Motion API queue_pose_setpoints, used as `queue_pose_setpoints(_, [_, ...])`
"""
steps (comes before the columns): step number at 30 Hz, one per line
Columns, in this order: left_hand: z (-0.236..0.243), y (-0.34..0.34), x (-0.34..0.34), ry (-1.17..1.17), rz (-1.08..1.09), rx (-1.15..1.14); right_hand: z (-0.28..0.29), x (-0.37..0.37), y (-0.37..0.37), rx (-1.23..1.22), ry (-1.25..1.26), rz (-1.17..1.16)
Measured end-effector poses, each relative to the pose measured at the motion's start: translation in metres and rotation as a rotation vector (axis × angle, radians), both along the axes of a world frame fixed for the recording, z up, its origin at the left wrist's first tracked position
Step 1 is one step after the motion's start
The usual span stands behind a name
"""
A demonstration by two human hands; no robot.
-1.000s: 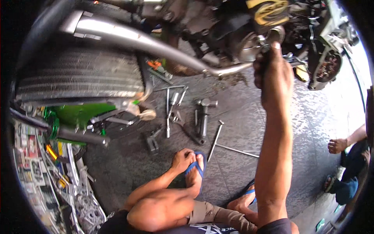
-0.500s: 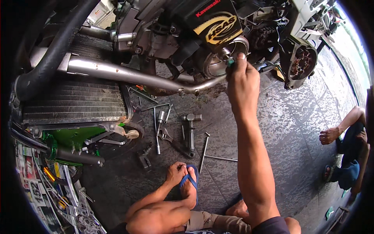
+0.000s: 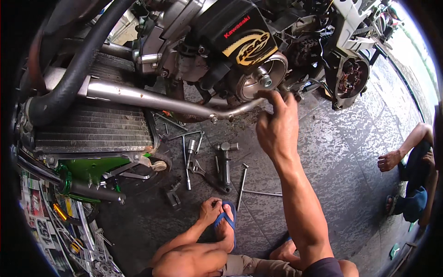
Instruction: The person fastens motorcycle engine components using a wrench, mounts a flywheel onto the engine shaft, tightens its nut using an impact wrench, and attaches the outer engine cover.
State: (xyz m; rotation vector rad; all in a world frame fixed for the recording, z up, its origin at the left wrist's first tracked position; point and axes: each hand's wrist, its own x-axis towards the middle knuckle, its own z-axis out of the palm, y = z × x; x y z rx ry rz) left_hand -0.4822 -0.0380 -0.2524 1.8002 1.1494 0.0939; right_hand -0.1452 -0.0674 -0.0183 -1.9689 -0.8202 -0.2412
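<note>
My right hand [image 3: 280, 124] reaches out just below a round metal flywheel rotor [image 3: 247, 85] on the motorcycle engine. Its fingers are apart and hold nothing that I can see; the fingertips are slightly blurred. From the rotor's centre a bolt-like fitting [image 3: 263, 79] with a hex end sticks out, a little above those fingers. My left hand [image 3: 211, 209] rests beside my foot in a blue flip-flop [image 3: 226, 220]. Its fingers are curled together, and whatever they may hold is hidden. Over the rotor sits a black cover [image 3: 230, 32] with a yellow logo.
On the dark floor lie a hammer [image 3: 224, 166], an adjustable wrench [image 3: 205, 174], a T-handle wrench [image 3: 242, 189] and several sockets and bars. A bent exhaust pipe [image 3: 152, 99] and a radiator [image 3: 92, 127] are left. An opened engine side cover [image 3: 349, 76] hangs right. Another person's hand [image 3: 390, 160] is far right.
My right hand has let go of the fitting at the rotor's centre and drawn back a little below it, fingers spreading. The left hand stays by the foot. The whole view has shifted slightly.
</note>
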Motion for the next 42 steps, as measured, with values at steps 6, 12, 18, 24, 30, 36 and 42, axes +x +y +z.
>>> queue_pose_setpoints(6, [-0.005,0.0,-0.002,0.0,0.002,0.042,0.004,0.007,0.009,0.283,-0.098,-0.091])
queue_pose_setpoints(12, [0.026,0.01,0.041,-0.095,-0.043,0.0,0.011,0.01,0.01,0.233,-0.071,-0.031])
queue_pose_setpoints(18, [0.172,0.045,0.193,-0.791,-0.104,-0.458,0.013,0.011,0.018,0.159,-0.035,-0.057])
queue_pose_setpoints(24, [0.245,0.052,0.277,-1.148,0.067,-0.789,0.018,0.014,0.014,0.135,-0.063,-0.039])
queue_pose_setpoints(30, [0.245,0.054,0.281,-1.17,0.044,-0.731,0.015,0.022,0.019,0.127,-0.108,-0.046])
queue_pose_setpoints(36, [0.234,0.056,0.283,-1.192,0.047,-0.725,0.018,0.026,0.021,0.112,0.033,-0.024])
queue_pose_setpoints(42, [0.219,0.059,0.285,-1.251,0.002,-0.685,0.002,0.037,0.016,0.032,-0.157,0.145])
